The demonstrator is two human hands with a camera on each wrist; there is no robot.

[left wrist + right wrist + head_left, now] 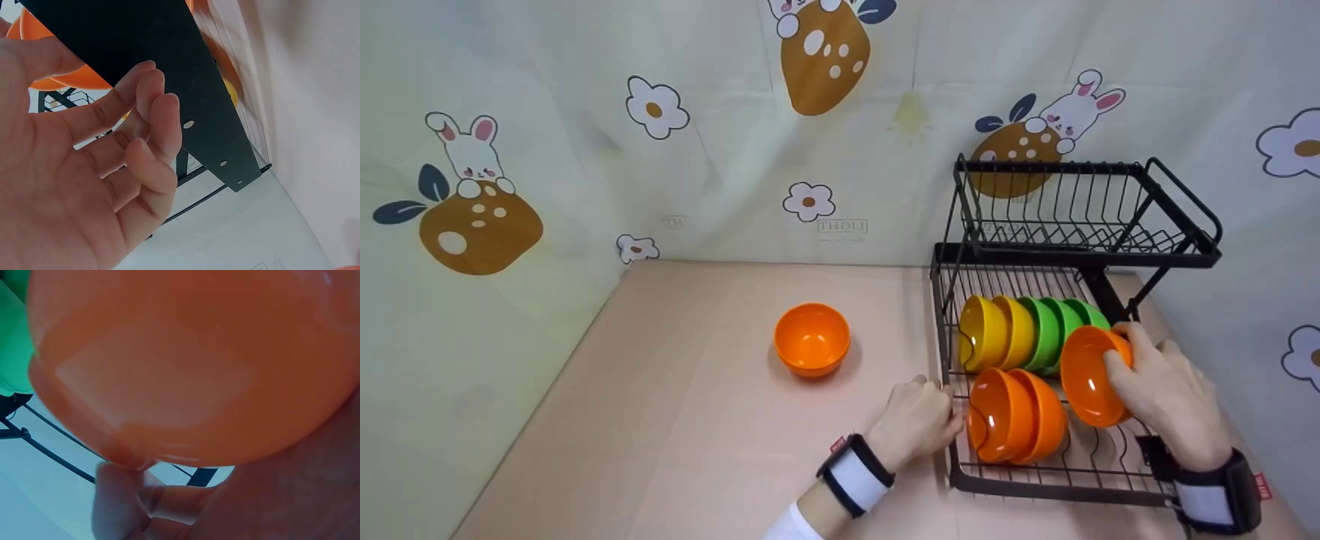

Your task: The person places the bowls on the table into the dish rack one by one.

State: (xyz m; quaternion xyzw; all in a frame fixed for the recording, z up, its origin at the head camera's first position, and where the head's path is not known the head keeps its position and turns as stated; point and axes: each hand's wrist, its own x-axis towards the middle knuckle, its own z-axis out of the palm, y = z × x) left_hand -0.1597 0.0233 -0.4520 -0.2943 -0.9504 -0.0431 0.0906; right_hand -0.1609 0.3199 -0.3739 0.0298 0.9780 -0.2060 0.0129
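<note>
My right hand (1174,394) pinches an orange bowl (1089,375) by its rim, tilted on its side above the lower tier of a black dish rack (1057,491). That bowl (185,371) fills most of the right wrist view. Two orange bowls (997,416) stand on edge in the rack's front row. Behind them is a row of yellow bowls (982,334) and green bowls (1044,334). My left hand (915,420) holds the rack's left side; in the left wrist view its curled fingers (163,129) lie against the black side panel (169,73).
Another orange bowl (812,341) sits upright on the pale tabletop (720,420), left of the rack. An upper wire tier (1080,251) rises over the rack's back. A printed curtain (720,172) hangs behind the table.
</note>
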